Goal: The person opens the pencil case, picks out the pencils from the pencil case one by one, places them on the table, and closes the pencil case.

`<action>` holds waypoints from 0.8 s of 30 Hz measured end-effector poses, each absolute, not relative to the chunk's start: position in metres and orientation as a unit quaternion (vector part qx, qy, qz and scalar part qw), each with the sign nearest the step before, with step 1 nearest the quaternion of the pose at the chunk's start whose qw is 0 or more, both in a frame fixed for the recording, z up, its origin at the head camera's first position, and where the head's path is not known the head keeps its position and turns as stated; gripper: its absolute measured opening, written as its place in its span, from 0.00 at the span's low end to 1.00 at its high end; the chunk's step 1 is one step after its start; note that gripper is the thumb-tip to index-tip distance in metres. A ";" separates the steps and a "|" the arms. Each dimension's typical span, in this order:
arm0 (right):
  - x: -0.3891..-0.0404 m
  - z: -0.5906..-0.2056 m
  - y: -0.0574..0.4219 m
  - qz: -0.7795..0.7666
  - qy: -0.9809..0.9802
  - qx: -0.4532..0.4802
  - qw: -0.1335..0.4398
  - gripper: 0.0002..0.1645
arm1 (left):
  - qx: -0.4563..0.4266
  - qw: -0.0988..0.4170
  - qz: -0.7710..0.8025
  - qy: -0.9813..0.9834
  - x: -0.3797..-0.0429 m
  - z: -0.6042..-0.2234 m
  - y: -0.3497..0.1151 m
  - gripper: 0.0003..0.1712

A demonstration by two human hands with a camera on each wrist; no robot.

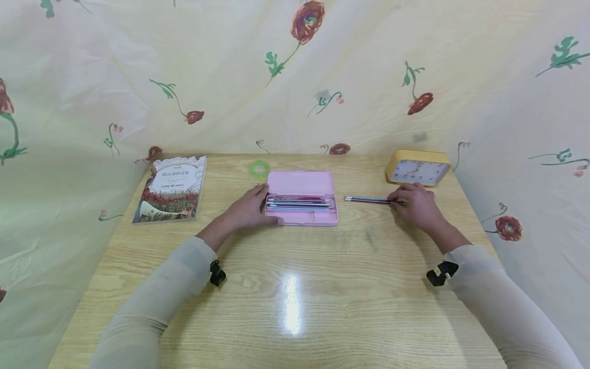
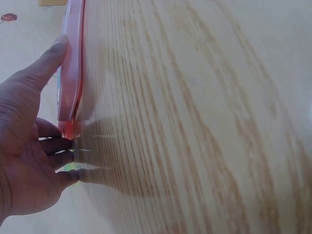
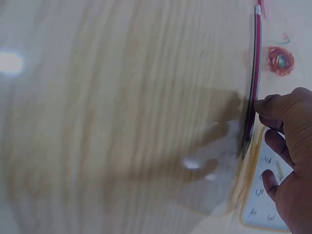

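Observation:
A pink pencil case lies on the table with its lid raised at the back. Several pencils rest side by side in its long compartment. My left hand grips the case's left end, thumb at the front edge and fingers toward the back; the left wrist view has the thumb on the pink side. To the right of the case, my right hand pinches a dark and red striped pencil near its right end. In the right wrist view this pencil is low over or on the table; contact is unclear.
A yellow-framed clock stands just behind my right hand. Behind the case's left end lies a green roll of tape. A book lies at the back left. Flowered cloth borders the wooden table.

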State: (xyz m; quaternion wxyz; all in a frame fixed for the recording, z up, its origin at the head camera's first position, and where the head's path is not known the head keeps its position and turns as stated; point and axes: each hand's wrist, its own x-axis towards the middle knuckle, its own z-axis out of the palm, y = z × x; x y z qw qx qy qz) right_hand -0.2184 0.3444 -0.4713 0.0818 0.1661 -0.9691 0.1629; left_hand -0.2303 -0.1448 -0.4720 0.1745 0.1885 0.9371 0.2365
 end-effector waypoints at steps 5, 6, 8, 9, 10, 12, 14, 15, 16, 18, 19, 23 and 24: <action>-0.229 -0.469 0.322 0.178 -0.954 0.215 0.113 0.06 | 0.186 0.175 0.241 0.936 -0.231 -0.473 -0.146 0.78; -0.231 -0.468 0.316 0.183 -0.951 0.223 0.111 0.07 | 0.187 0.174 0.240 0.936 -0.232 -0.474 -0.146 0.78; -0.235 -0.465 0.302 0.189 -0.949 0.231 0.098 0.07 | 0.189 0.176 0.240 0.936 -0.232 -0.475 -0.146 0.77; -0.236 -0.464 0.295 0.192 -0.949 0.234 0.089 0.08 | 0.189 0.176 0.240 0.936 -0.232 -0.475 -0.146 0.77; -0.238 -0.463 0.287 0.194 -0.948 0.238 0.079 0.08 | 0.190 0.177 0.240 0.935 -0.232 -0.476 -0.146 0.77; -0.241 -0.461 0.271 0.195 -0.948 0.245 0.060 0.09 | 0.190 0.177 0.240 0.935 -0.232 -0.476 -0.146 0.77; -0.243 -0.460 0.256 0.196 -0.947 0.251 0.040 0.10 | 0.188 0.178 0.242 0.935 -0.232 -0.476 -0.146 0.77; -0.244 -0.460 0.248 0.197 -0.947 0.254 0.031 0.10 | 0.188 0.177 0.241 0.936 -0.232 -0.476 -0.147 0.77; -0.244 -0.460 0.240 0.198 -0.945 0.258 0.026 0.10 | 0.187 0.177 0.241 0.936 -0.232 -0.476 -0.147 0.77; -0.245 -0.459 0.225 0.203 -0.942 0.266 0.016 0.09 | 0.186 0.178 0.242 0.935 -0.232 -0.476 -0.147 0.77; -0.244 -0.459 0.219 0.204 -0.940 0.272 0.011 0.09 | 0.186 0.178 0.242 0.936 -0.232 -0.476 -0.147 0.78; -0.243 -0.457 0.198 0.208 -0.933 0.294 -0.004 0.09 | 0.184 0.179 0.242 0.936 -0.232 -0.476 -0.148 0.78; -0.243 -0.456 0.195 0.207 -0.932 0.298 -0.007 0.10 | 0.185 0.179 0.242 0.935 -0.232 -0.475 -0.148 0.78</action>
